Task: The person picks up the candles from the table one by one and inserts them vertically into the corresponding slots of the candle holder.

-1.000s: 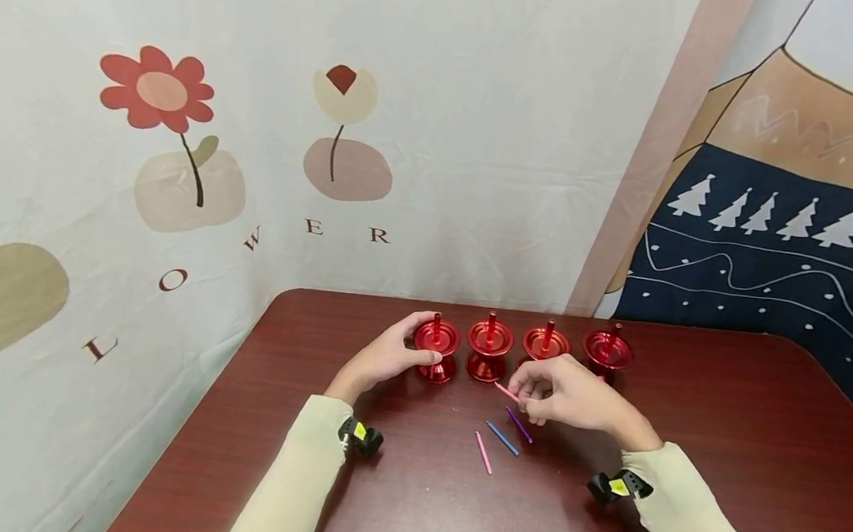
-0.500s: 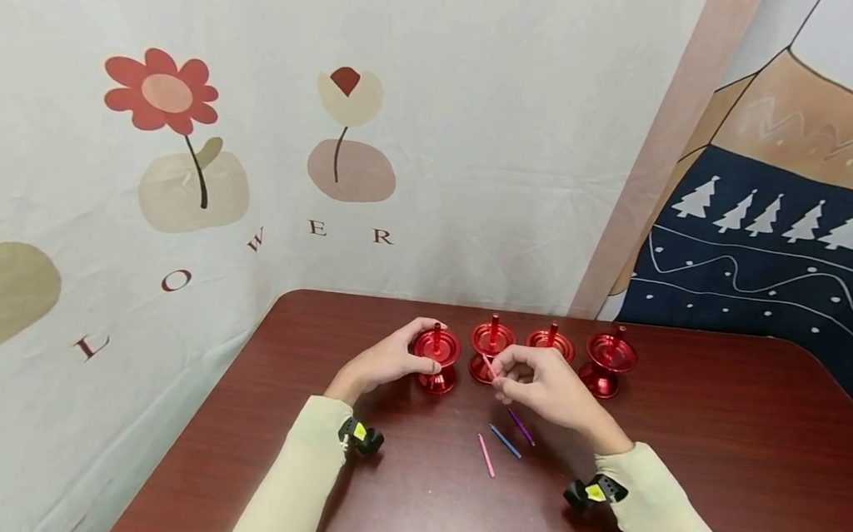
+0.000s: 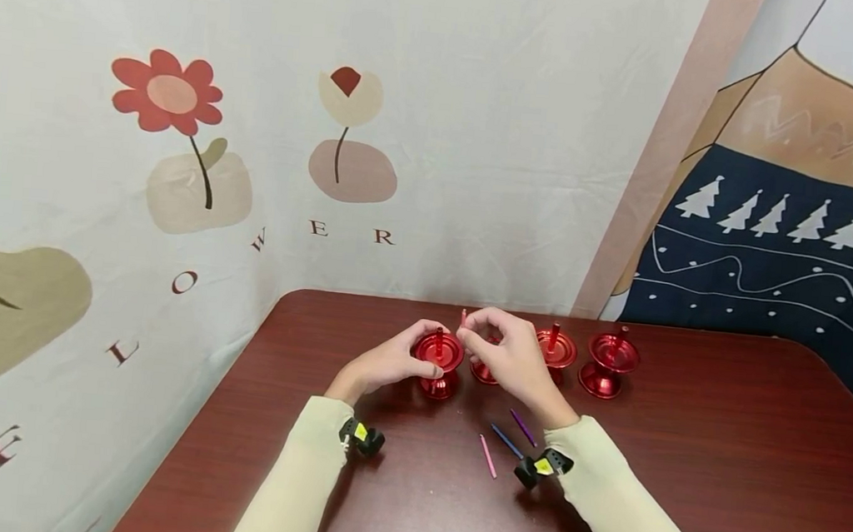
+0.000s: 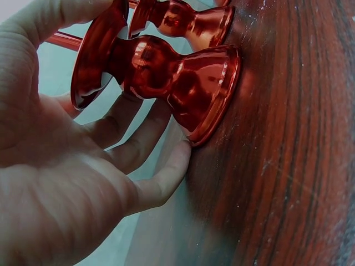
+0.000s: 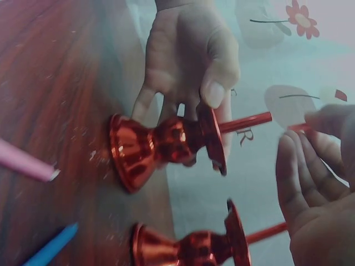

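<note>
Right fingers (image 5: 287,163) pinch candle (image 5: 299,128) upright, near red holder (image 5: 172,143).

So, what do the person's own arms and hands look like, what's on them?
The left sleeve and right sleeve are long, plain and pale cream, ending near the wrists. Each wrist bears a black strap with a small dark device and a bright yellow patch. The left hand and right hand are ungloved. No cables show.
</note>
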### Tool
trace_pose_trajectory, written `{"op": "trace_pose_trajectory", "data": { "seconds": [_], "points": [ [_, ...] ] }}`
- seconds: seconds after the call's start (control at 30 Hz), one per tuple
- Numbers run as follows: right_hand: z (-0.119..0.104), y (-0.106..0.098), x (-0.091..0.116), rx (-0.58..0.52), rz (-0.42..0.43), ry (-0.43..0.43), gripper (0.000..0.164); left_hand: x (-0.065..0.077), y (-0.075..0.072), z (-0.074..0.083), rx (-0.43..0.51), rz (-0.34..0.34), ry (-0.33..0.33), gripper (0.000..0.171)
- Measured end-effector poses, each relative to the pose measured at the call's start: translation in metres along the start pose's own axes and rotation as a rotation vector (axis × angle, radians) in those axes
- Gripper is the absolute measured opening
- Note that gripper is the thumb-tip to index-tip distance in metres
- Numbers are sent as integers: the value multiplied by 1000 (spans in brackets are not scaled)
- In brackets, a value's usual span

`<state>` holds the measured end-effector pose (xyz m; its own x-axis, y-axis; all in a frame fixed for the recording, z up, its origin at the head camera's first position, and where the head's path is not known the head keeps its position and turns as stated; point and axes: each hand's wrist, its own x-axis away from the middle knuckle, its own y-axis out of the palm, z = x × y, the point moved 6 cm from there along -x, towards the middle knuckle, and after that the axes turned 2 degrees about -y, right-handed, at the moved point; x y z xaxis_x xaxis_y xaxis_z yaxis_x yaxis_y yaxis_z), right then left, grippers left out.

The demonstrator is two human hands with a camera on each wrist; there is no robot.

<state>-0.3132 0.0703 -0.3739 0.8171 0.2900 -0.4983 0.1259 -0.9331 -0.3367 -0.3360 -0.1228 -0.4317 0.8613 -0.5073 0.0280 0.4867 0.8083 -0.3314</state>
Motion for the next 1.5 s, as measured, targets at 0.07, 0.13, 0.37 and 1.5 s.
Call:
{"op": "trace_pose_trajectory", "data": {
  "seconds": [0.07,0.13,0.37,1.5],
  "points": [
    [-2,4,-7,11,26,-12,5,0,-1,0,3,-9,-3,67],
    [-4,7,-12,27,41,-28,5,0,-1,1,11,-18,-1,67],
    [-5,16,-22,122,59,-89,6,-2,-1,1,48,-35,6,69],
    [-6,25,-27,145,54,-176,7,-2,-2,0,61,-49,13,68]
  ]
}}
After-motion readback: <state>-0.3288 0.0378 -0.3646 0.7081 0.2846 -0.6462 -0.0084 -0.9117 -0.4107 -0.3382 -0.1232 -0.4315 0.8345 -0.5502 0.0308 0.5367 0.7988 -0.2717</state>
